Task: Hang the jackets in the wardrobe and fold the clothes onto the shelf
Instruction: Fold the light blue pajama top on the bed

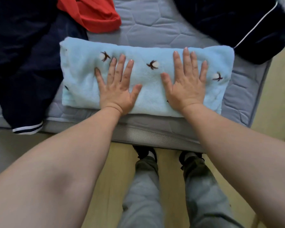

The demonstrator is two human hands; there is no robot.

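Head view shows my left hand (117, 94) and right hand (187, 87) pressing flat, fingers (186, 60) spread wide, on the folded blue garment (82, 83) lying on the bed (155, 25).

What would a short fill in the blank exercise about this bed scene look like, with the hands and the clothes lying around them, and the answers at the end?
1. Both hands, the left hand and the right hand, press flat on the folded light ____ garment.
2. The garment lies on a quilted grey ____.
3. The bright garment at the top is coloured ____.
4. The fingers of both hands are ____, not curled.

Missing words: blue; mattress; red; straight
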